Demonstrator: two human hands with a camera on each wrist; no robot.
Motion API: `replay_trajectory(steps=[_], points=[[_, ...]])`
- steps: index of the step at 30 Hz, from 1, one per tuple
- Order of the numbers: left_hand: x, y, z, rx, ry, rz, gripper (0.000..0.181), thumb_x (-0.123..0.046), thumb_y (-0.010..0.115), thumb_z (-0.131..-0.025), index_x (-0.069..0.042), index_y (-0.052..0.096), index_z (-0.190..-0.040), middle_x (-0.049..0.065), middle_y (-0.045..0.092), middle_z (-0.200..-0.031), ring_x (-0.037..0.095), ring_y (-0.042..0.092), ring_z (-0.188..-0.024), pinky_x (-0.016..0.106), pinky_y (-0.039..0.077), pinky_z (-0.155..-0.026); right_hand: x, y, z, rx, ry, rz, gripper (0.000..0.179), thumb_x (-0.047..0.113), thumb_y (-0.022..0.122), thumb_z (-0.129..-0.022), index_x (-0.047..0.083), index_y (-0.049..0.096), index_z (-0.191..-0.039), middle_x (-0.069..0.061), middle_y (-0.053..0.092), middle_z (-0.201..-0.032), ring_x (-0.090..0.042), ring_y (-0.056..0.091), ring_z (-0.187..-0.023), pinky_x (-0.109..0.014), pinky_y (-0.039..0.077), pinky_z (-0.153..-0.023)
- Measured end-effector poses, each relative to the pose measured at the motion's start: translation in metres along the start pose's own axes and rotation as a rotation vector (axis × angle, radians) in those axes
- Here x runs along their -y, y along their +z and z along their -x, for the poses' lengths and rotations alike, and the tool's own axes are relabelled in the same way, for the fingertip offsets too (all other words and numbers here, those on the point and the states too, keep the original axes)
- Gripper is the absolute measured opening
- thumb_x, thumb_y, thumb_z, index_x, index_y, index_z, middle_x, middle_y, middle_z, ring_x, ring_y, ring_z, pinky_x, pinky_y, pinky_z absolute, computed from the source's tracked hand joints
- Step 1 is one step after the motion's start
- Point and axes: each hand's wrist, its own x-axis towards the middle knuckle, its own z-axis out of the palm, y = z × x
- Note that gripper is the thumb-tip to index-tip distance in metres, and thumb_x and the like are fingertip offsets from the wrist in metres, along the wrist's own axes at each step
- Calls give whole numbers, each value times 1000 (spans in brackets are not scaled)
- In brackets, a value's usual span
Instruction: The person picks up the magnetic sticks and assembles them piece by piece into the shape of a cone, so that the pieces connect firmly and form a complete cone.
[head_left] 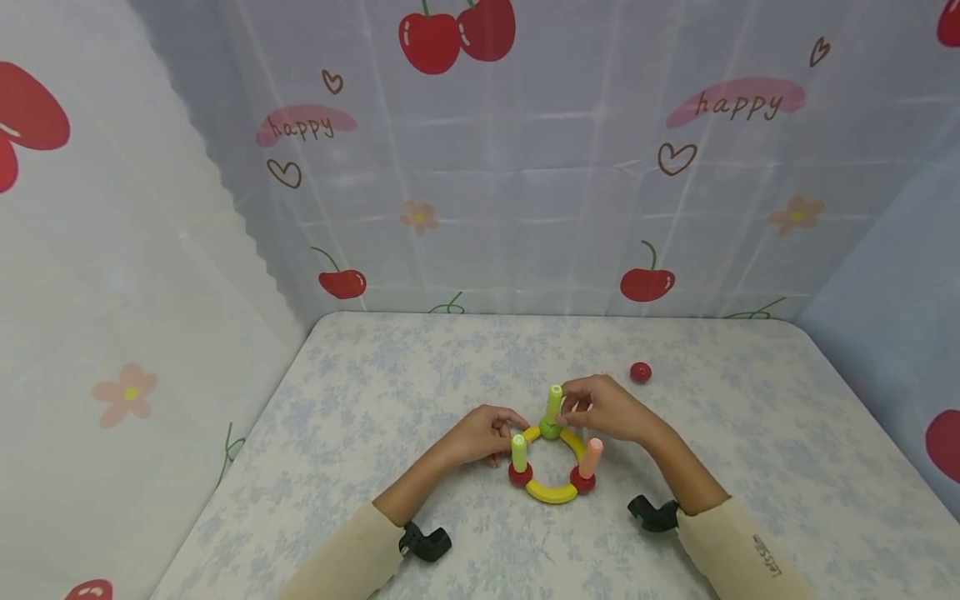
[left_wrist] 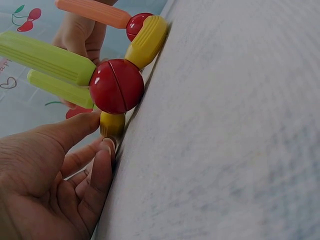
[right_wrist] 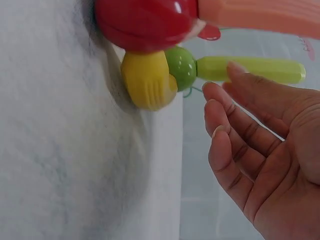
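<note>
A toy ring (head_left: 551, 494) of curved yellow pieces joined by balls lies on the table, with three rods standing up from it. My left hand (head_left: 480, 435) pinches a curved yellow piece (left_wrist: 113, 125) beside the left red ball (left_wrist: 117, 86), which carries a green rod (head_left: 519, 454). At the far side, my right hand (head_left: 606, 408) is at the green ball (right_wrist: 181, 68) and its upright green rod (right_wrist: 255, 69). Its thumb overlaps that rod in the right wrist view, the fingers loosely bent. An orange rod (head_left: 592, 458) rises from the right red ball (head_left: 582, 479).
A loose red ball (head_left: 641, 372) lies on the table beyond the right hand. The patterned tabletop (head_left: 360, 375) meets a printed curtain (head_left: 495, 242) at the back, with more sheeting on both sides. A black wrist device (head_left: 427, 543) sits by each sleeve.
</note>
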Motion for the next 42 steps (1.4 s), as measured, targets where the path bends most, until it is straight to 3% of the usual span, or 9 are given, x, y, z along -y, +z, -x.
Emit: replay_trajectory(steps=[5,16,21,24,27,31,35,42], points=[[2,0,0,1,7,2,30,0,61,-93,-7,72,-120,3,64,-69,14,56,-47,26,52,-47,-6,-11,5,-80,54,31,25,7,78,-89,4,73,-114,1,72,-88,-15,64,-76,-28,55,-64],[0,0,1,2,10,7,31,2,60,-94,-7,72,-121,5,65,-71,16,57,-48,26,52,-48,-44,-39,17,-350,168,166,25,13,76,-92,3,74,-115,-7,73,-102,-23,62,-88,-32,54,-72],[0,-1,1,-2,9,-1,31,2,60,-93,-8,72,-120,4,65,-70,15,57,-48,25,52,-48,-56,-51,25,-478,218,226,31,13,78,-91,2,72,-119,-21,69,-118,-37,61,-102,-49,53,-81],[0,0,1,-6,8,-6,31,1,60,-93,-10,72,-120,4,65,-70,15,57,-48,26,52,-48,-63,-55,29,-468,267,239,38,12,77,-91,1,68,-126,-26,61,-131,-45,53,-122,-63,46,-97],[1,1,2,-11,7,0,30,0,61,-93,-11,73,-119,5,66,-70,16,57,-48,26,51,-47,-70,-56,31,-397,328,250,45,13,74,-93,-1,62,-134,-30,52,-141,-50,43,-133,-68,35,-107],[2,1,2,-15,10,2,29,-1,62,-93,-12,73,-118,5,66,-71,16,57,-48,26,51,-47,-76,-55,32,-340,358,264,48,10,73,-93,-3,59,-136,-32,55,-137,-49,51,-124,-65,43,-101],[3,2,2,-16,8,-4,30,0,61,-93,-12,73,-118,4,66,-71,16,57,-47,26,51,-48,-77,-52,32,-337,340,253,42,5,74,-91,-4,64,-131,-29,63,-125,-42,62,-106,-56,54,-89],[5,1,0,-14,8,-3,30,0,61,-93,-12,73,-118,4,66,-71,16,56,-47,26,52,-48,-77,-49,30,-316,359,224,37,7,77,-91,-3,68,-125,-24,67,-114,-36,64,-98,-48,58,-84]])
